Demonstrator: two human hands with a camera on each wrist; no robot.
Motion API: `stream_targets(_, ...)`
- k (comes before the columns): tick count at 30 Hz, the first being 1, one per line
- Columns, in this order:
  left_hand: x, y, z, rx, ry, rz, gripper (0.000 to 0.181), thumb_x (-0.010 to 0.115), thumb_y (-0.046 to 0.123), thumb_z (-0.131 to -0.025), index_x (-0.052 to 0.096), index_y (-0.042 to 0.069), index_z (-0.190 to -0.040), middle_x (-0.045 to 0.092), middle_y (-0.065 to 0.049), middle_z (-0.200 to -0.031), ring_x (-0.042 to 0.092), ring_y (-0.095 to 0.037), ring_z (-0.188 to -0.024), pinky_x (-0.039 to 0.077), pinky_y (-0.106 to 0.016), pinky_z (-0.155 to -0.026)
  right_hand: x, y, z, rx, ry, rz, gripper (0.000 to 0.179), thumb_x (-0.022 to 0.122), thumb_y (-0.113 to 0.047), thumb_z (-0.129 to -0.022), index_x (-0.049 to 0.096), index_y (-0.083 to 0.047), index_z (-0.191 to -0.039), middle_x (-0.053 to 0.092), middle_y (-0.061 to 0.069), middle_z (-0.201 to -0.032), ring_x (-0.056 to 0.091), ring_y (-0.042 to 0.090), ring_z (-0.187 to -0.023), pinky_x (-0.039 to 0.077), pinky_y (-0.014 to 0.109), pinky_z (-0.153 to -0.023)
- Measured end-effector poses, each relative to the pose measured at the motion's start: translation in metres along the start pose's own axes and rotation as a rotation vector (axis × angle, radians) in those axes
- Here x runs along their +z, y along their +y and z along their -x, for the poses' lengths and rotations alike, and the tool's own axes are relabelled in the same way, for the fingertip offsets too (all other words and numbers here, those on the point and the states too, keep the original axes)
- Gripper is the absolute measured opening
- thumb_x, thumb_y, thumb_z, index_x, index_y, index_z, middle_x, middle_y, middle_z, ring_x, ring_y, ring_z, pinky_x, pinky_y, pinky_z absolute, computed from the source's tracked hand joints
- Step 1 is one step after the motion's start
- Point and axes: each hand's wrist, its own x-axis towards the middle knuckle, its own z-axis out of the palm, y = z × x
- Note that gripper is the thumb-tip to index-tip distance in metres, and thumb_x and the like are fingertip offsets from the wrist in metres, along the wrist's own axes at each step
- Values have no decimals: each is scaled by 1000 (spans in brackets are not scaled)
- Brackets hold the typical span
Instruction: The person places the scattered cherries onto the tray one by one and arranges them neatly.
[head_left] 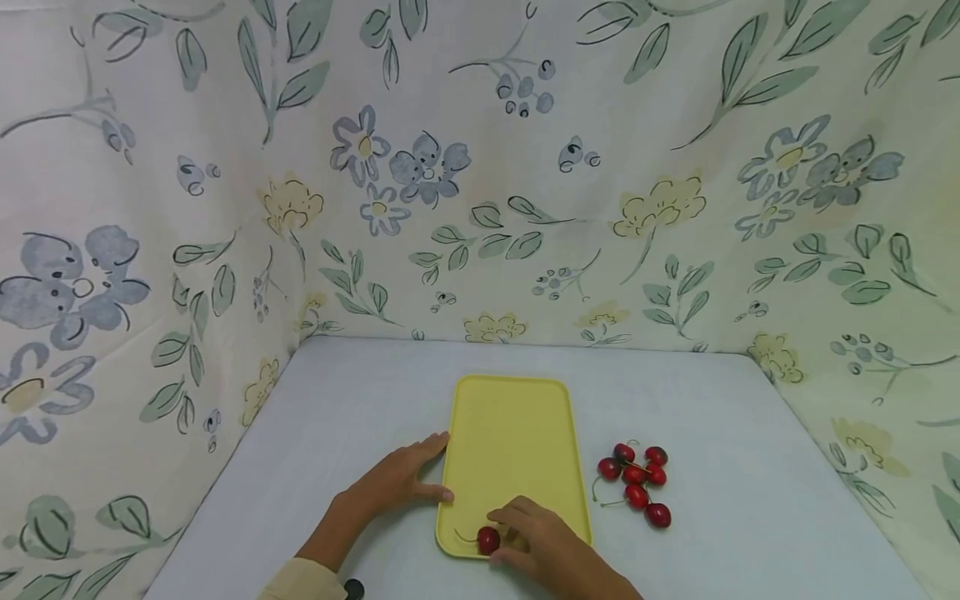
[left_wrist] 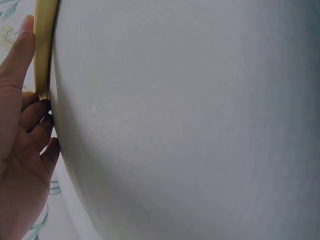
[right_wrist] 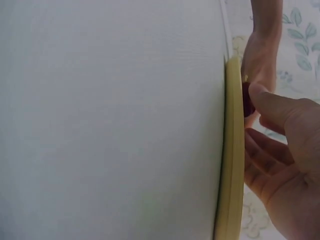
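Note:
A yellow tray lies on the white table. My left hand rests at its left edge, the thumb and fingers spread apart along the rim. In the left wrist view the other fingers bend loosely by the tray's side. Near the tray's front edge is a dark red cherry, its stem pointing left. My right hand holds this cherry low over the tray, thumb on the near side and fingertips on the far side. The right wrist view shows the thumb partly covering the cherry.
Several red cherries with stems lie grouped on the table to the right of the tray. A small black round object shows beside the left sleeve. Floral cloth hangs behind the table and along both sides.

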Motion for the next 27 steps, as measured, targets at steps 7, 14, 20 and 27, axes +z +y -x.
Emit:
stream_targets(7, -1, 0, 1, -1, -2, 2, 103, 82, 58, -85, 39, 7, -164, 39, -13, -169, 38, -38, -156, 33, -61, -126, -7, 5, 6, -21, 92, 6, 41, 77, -37, -99, 72, -14, -131, 70, -4, -118, 63, 3, -96, 61, 21, -84)
stream_targets(14, -1, 1, 0, -20, -12, 8, 105, 81, 60, -85, 37, 9, -165, 37, -12, -170, 36, -38, -157, 31, -61, -127, -18, 12, 18, 21, 186, -82, 39, 77, -37, -98, 71, -14, -128, 71, -3, -114, 67, 3, -93, 62, 21, -74)
stream_targets(20, -1, 2, 1, -16, -11, 5, 104, 82, 58, -86, 37, 8, -165, 37, -13, -170, 36, -39, -157, 31, -61, -126, -29, 21, 30, 110, 250, -68, 39, 78, -41, -97, 72, -16, -127, 71, -4, -111, 61, -2, -85, 58, 20, -68)
stream_targets(27, 0, 0, 0, -17, -7, -2, 105, 81, 60, -85, 37, 9, -165, 38, -12, -170, 37, -37, -157, 32, -60, -127, -36, 32, 45, 112, 365, -8, 35, 83, -33, -93, 74, -15, -121, 72, -7, -106, 63, 3, -86, 58, 21, -67)
